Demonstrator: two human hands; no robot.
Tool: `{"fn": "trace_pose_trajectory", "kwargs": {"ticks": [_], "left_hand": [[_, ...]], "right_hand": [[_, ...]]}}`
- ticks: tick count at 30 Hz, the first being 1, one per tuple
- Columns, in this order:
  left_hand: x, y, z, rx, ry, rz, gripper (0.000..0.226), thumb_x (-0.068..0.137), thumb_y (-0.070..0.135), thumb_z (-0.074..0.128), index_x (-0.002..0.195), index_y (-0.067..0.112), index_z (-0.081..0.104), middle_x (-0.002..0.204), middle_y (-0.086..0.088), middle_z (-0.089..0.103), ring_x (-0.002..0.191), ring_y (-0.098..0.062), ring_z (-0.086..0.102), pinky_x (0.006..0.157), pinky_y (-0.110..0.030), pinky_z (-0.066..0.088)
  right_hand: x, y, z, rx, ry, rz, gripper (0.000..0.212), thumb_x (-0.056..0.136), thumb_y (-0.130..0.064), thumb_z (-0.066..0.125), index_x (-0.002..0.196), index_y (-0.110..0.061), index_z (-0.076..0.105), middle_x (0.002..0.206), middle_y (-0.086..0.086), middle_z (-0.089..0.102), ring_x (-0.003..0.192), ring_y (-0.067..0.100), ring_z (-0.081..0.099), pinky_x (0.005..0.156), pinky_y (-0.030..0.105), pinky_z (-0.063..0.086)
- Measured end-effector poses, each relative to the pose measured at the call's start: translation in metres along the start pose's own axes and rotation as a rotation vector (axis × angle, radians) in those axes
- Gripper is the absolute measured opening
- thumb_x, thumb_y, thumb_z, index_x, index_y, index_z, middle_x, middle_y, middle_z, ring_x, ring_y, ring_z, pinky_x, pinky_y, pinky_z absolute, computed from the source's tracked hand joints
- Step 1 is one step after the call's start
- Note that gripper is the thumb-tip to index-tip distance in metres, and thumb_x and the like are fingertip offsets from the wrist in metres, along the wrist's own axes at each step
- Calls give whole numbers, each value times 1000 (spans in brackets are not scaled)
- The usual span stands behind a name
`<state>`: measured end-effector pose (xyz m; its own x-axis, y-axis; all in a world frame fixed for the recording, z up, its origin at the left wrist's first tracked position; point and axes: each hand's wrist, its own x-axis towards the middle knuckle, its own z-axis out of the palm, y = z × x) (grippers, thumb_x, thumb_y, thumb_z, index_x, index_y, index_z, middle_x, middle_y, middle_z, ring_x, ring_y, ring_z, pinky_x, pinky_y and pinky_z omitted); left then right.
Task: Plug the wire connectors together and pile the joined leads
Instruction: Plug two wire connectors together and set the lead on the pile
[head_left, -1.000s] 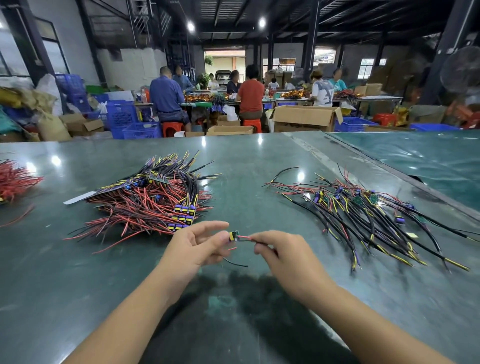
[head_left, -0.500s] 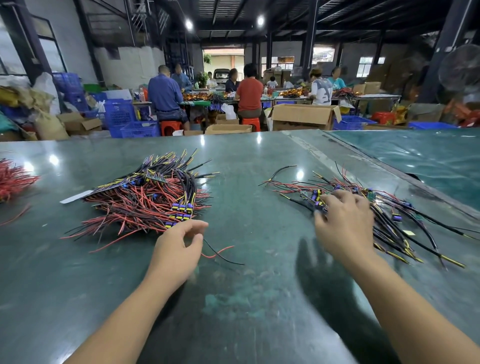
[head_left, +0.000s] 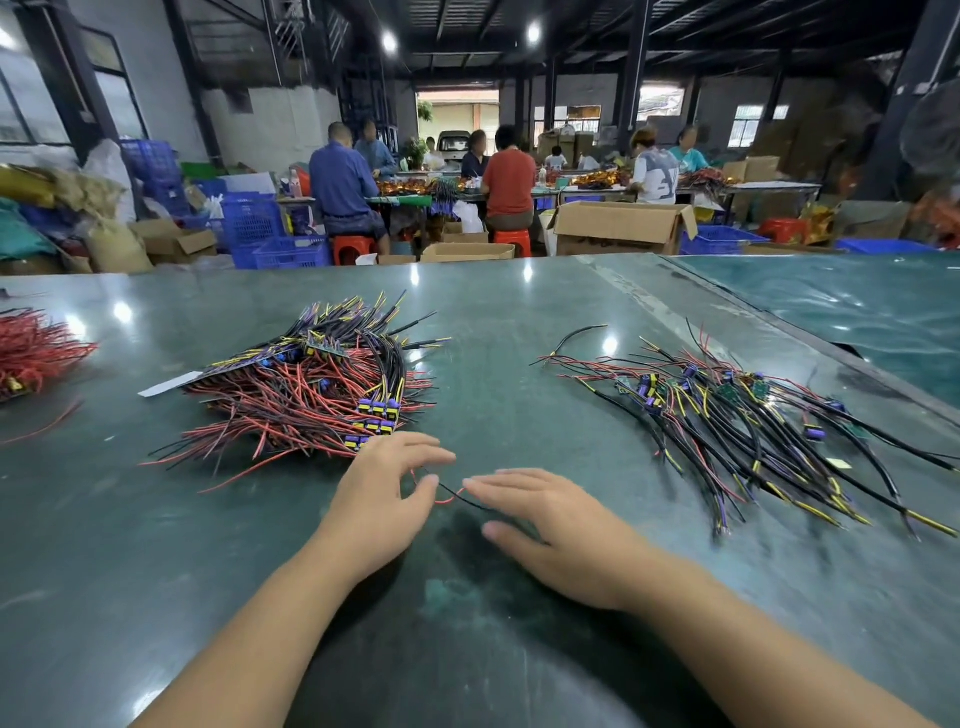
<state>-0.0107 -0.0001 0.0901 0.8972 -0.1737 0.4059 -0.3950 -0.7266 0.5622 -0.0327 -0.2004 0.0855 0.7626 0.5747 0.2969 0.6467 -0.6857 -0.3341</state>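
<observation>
Both hands hover low over the green table (head_left: 519, 649), fingers spread and loose. The left hand (head_left: 382, 499) and right hand (head_left: 550, 525) flank a thin red-and-black lead (head_left: 447, 493), possibly touching it. It lies between the big pile (head_left: 311, 395) and the loose wires (head_left: 753, 431).

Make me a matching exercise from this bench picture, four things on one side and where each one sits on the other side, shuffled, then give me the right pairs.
Things
1. big stacked bundle of red and black leads
2. spread-out leads with black and yellow wires
3. all-red wire heap
4. single red and black lead

Places
A. far left edge of the table
B. between the left hand and the right hand
C. right of both hands
D. just beyond the left hand

Pairs: 1-D, 2-C, 3-A, 4-B
</observation>
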Motion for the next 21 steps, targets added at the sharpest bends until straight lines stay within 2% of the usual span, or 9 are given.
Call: {"fn": "trace_pose_trajectory", "kwargs": {"ticks": [2, 5, 7, 9, 11, 12, 15, 18, 21], "left_hand": [[2, -6, 0, 78, -6, -39, 30, 87, 6, 59, 111, 22, 70, 127, 6, 57, 121, -15, 44, 101, -15, 25], [1, -13, 2, 107, -47, -91, 32, 89, 7, 56, 115, 21, 68, 135, 3, 51, 126, -17, 41, 106, -21, 23], [2, -14, 4, 110, -50, -96, 23, 90, 11, 56, 106, 20, 70, 130, 4, 52, 124, -18, 41, 105, -21, 22], [4, -13, 5, 101, -33, -106, 11, 90, 15, 57, 91, 21, 66, 114, 5, 56, 114, -19, 45, 96, -21, 26], [7, -13, 5, 95, 7, -118, 6, 89, 16, 58, 85, 21, 58, 98, 4, 56, 102, -21, 50, 87, -26, 33], [8, -13, 5, 106, 20, -120, 5, 87, 15, 60, 88, 20, 58, 94, 3, 54, 99, -21, 51, 86, -28, 36], [8, -16, 5, 141, 19, -148, 22, 85, 15, 64, 106, 18, 61, 100, 2, 59, 100, -18, 55, 90, -29, 41], [8, -15, 3, 8, 61, -199, 16, 83, 9, 67, 96, 18, 69, 94, 6, 69, 90, -12, 64, 85, -23, 47], [7, -7, 2, -351, 60, -258, 9, 82, 5, 70, 84, 14, 69, 80, 7, 72, 77, -8, 67, 74, -13, 49]], "right_hand": [[3, -2, 3, -38, -47, -69, 37, 98, -26, 47, 133, -15, 54, 139, -3, 53, 131, 12, 41, 111, 18, 24], [4, -4, 3, -5, -21, -7, 30, 95, -17, 49, 120, -17, 65, 125, -5, 61, 118, 16, 50, 102, 29, 36], [3, -5, 0, 43, -15, 27, 28, 91, -9, 51, 108, -20, 70, 110, -5, 66, 104, 17, 54, 94, 30, 41], [2, -6, -4, 83, -30, 37, 31, 85, -1, 52, 98, -20, 73, 99, -5, 67, 95, 17, 55, 88, 30, 44], [2, -6, -7, 132, -50, 42, 33, 82, 3, 52, 92, -19, 74, 93, -3, 66, 90, 15, 57, 84, 29, 45], [1, -7, -8, 159, -67, 38, 34, 81, 4, 51, 92, -19, 74, 92, -3, 66, 88, 15, 57, 83, 28, 45], [-1, -10, -9, 266, -106, 30, 34, 79, 2, 52, 92, -22, 74, 90, -6, 65, 83, 9, 60, 79, 25, 47], [-1, -10, -6, 332, 2, 50, 23, 85, -7, 59, 95, -22, 73, 89, -9, 64, 82, 3, 60, 81, 21, 48], [1, -6, -5, 350, 179, 119, 24, 86, -7, 59, 103, -20, 71, 95, -10, 63, 87, 0, 60, 83, 14, 44]]}}
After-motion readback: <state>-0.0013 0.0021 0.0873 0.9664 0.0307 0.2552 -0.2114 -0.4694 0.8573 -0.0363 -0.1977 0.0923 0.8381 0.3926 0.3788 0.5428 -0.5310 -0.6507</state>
